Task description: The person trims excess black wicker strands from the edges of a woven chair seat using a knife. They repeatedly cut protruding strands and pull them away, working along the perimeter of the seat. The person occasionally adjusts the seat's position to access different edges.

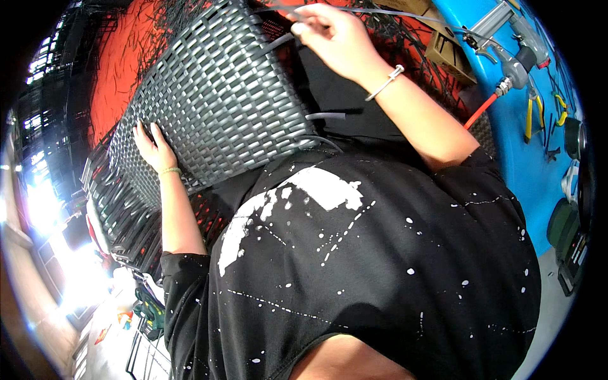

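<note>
Across my lap leans a panel of dark grey plastic wicker (221, 88), closely woven, with loose strip ends (326, 116) sticking out along its right edge. My left hand (154, 149) lies on the panel's left part, fingers stretched out and resting on the weave. Beyond the panel's upper right corner, my right hand (339, 43) is closed in a pinch on a long, thin plastic strip (396, 12). That strip runs from the fingers toward the upper right. Exactly where its other end lies is hard to make out.
On the right stands a blue table (506, 171) bearing a pneumatic tool (513, 69) with a red hose (481, 111) and yellow-handled pliers (532, 117). A cardboard box (449, 57) sits beside it. Black strip scraps litter a red surface (117, 76); cut strips (120, 215) bunch at left.
</note>
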